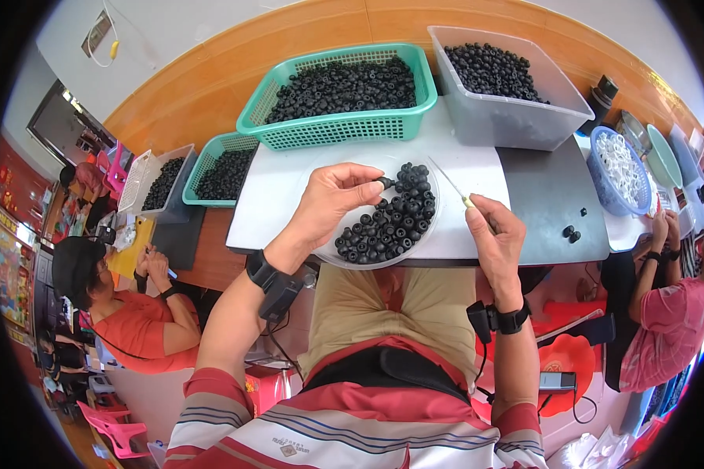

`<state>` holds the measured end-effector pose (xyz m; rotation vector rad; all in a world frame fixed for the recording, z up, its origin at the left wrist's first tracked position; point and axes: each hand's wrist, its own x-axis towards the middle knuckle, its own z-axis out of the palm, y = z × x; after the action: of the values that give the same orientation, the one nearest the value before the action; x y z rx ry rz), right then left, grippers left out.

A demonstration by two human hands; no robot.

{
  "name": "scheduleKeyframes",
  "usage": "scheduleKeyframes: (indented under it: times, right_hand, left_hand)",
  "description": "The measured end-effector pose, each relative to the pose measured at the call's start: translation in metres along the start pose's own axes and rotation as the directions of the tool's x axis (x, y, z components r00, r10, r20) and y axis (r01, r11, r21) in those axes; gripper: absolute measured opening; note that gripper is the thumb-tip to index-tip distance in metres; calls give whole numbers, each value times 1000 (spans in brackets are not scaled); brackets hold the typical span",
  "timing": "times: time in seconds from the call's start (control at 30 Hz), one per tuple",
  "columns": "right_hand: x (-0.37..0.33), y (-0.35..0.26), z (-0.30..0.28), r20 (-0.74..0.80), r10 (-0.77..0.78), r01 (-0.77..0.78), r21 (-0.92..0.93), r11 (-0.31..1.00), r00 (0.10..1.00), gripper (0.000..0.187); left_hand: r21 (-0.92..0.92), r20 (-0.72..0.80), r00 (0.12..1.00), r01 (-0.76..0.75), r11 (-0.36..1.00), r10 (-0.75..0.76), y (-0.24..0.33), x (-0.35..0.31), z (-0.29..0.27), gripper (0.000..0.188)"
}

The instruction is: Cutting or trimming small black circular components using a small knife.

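white tabletop (482, 168) | glossy round black pieces (399, 223), many holed | left hand (340, 187) pinching dark piece (386, 182) | right hand (494, 234) gripping slim tool (450, 180)

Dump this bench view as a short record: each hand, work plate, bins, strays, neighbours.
left hand: pinches a small black piece above the plate
right hand: holds a thin pointed tool, tip toward the plate
plate: clear round plate, partly covered by black hollow pieces
bins behind: teal mesh basket, translucent bin, both holding black pieces
strays: a few black pieces on the dark board
neighbours: one person left, another right
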<state>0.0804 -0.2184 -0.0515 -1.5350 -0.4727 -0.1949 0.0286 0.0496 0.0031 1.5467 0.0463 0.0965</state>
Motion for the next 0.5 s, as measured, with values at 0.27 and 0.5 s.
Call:
scheduleKeyframes:
  times: [0.27, 0.5]
  right_hand:
    - [-13, -30, 20, 77, -201, 207, -78, 975, 977, 21]
    - [-15, -34, 24, 118, -288, 299, -87, 950, 950, 24]
  left_hand:
    - [-533, 105, 991, 126, 837, -83, 7, -18, 27, 18]
    - [-621, 141, 987, 153, 769, -82, -4, -26, 36, 19]
